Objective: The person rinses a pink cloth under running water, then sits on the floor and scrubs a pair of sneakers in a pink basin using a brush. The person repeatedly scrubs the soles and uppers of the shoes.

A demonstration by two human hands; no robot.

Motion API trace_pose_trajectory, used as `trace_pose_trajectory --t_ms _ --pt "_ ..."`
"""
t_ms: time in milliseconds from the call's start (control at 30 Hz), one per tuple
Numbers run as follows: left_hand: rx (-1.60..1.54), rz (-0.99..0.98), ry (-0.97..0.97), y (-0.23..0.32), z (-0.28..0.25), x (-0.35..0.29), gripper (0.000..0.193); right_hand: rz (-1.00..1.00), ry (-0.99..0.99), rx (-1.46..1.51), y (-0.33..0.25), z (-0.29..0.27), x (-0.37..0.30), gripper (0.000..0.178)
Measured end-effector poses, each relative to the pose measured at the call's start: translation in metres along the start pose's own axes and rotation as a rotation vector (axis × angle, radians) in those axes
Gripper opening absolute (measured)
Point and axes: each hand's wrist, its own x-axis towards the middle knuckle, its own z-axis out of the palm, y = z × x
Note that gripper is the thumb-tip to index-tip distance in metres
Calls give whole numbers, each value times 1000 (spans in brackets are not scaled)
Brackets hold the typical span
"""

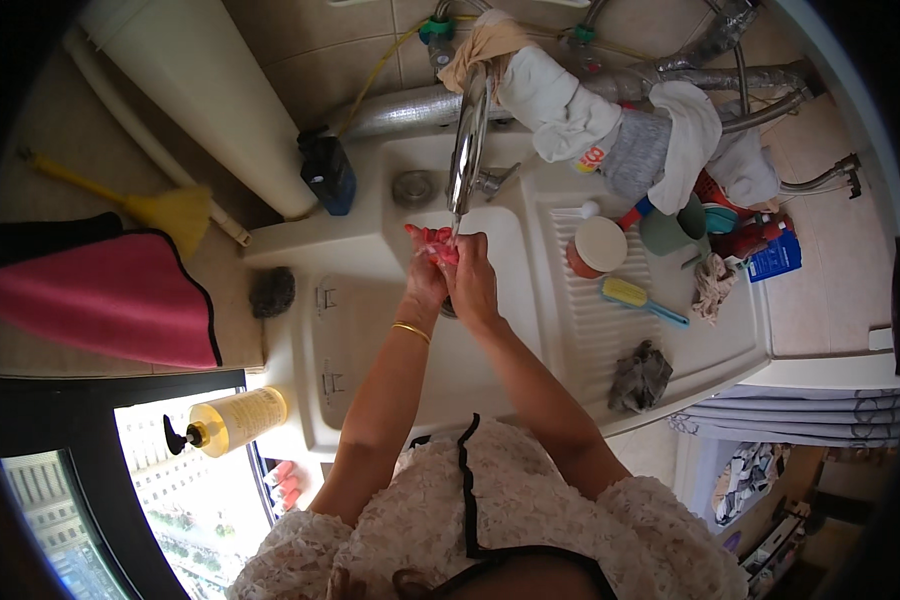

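Both my hands meet over the white sink basin point(355, 330), right under the chrome faucet spout point(467, 150). My left hand point(425, 282) and my right hand point(473, 280) are closed together on a small red cloth point(430, 243), whose bunched end sticks out above the left hand's fingers. A gold bangle point(411, 331) sits on my left wrist. Whether water is running I cannot tell.
On the ribbed drainboard lie a yellow brush with a blue handle point(638, 298), a round white lid point(600, 244) and a grey rag point(640, 375). Cloths hang over pipes behind the faucet. A yellow pump bottle point(232, 420), a dark scrubber point(271, 291) and a pink towel point(105, 300) lie left.
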Motion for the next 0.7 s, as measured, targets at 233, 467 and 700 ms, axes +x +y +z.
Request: trace_pose_trajectory --t_ms 233,467,700 --pt "-7 -46 184 -12 -4 2 52 -45 -56 -320 28 13 8 17" --pt "-22 -26 273 -8 -39 9 42 234 -140 -204 25 24 11 34" --pt "311 46 372 28 -52 -58 46 482 -468 129 46 -28 45 31"
